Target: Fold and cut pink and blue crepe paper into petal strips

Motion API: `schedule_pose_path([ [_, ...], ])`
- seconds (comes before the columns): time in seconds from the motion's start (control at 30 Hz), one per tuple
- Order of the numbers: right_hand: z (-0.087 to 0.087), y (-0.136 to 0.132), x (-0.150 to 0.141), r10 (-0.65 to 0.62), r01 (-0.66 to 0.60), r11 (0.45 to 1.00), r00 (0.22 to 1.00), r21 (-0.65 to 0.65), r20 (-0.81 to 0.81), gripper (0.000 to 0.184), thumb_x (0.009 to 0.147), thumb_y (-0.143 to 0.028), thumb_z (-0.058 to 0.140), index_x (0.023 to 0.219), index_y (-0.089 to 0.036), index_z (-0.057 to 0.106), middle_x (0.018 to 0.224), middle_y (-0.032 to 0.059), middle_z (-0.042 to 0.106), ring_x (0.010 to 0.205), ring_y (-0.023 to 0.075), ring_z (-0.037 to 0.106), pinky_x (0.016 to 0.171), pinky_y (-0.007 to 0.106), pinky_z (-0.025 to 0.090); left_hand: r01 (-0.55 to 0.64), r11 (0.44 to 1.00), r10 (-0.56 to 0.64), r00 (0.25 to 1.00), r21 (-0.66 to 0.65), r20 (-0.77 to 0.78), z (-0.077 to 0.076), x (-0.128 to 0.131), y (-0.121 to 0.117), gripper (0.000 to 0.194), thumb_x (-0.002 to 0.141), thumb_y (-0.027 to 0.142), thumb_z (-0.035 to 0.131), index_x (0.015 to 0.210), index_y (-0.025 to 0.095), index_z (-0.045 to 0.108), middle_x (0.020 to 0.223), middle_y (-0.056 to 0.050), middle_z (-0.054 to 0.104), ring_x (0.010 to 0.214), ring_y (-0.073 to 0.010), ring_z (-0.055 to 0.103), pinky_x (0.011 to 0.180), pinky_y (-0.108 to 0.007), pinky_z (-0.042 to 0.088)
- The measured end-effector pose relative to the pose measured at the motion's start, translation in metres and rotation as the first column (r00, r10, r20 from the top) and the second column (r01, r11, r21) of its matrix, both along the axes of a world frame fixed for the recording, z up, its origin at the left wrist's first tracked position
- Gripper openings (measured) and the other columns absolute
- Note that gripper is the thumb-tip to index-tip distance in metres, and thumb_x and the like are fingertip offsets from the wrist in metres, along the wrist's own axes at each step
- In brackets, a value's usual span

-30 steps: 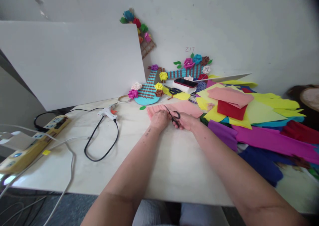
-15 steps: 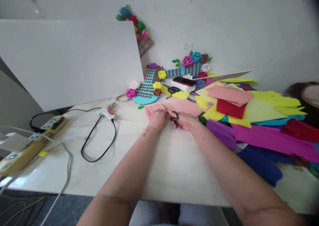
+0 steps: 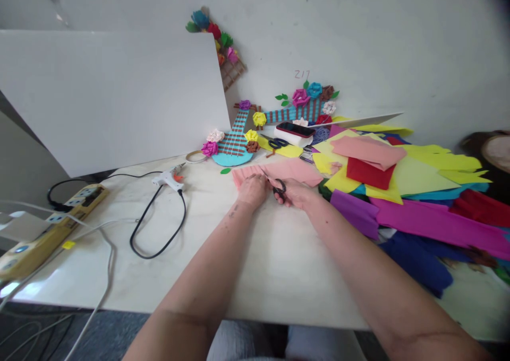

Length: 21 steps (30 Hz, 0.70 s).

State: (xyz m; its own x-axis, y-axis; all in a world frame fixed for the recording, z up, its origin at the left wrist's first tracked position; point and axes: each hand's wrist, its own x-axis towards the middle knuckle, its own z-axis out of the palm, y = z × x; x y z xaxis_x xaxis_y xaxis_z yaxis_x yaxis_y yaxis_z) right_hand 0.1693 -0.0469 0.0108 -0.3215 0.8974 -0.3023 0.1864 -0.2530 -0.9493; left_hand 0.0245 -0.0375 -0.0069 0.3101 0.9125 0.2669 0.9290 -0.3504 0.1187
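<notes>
My left hand (image 3: 252, 190) rests closed on the near edge of a pink crepe paper sheet (image 3: 297, 170) lying on the pale table (image 3: 279, 260). Just to its right, my right hand (image 3: 297, 192) grips black-handled scissors (image 3: 278, 187), whose blades point up and left into the pink paper between my two hands. Both forearms reach forward from the bottom of the view.
A heap of coloured paper sheets (image 3: 418, 191) covers the table's right side. Behind are paper-flower guitar crafts (image 3: 235, 143), a phone on a white box (image 3: 295, 132) and a second pair of scissors (image 3: 279, 144). At left lie a glue gun (image 3: 169, 179), its black cord, a power strip (image 3: 48, 228) and a white board (image 3: 115, 95).
The scissor blades have closed a little into the pink paper, so less of them shows. My hands stay in the same place; the camera tilted slightly a second ago.
</notes>
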Motion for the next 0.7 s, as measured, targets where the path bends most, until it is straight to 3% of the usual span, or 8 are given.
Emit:
schedule_pose_path([
  [0.7, 0.005, 0.005, 0.004, 0.082, -0.085, 0.991, 0.996, -0.105, -0.031, 0.051, 0.072, -0.067, 0.051, 0.079, -0.016, 0.05, 0.053, -0.0012, 0.051, 0.041, 0.0088, 0.049, 0.029, 0.017, 0.027, 0.006, 1.0, -0.005, 1.0, -0.009, 0.017, 0.011, 0.004, -0.008, 0.028, 0.086, 0.021, 0.036, 0.097, 0.011, 0.061, 0.101, -0.01, 0.065, 0.098, -0.019, 0.058, 0.087, -0.029, 0.042],
])
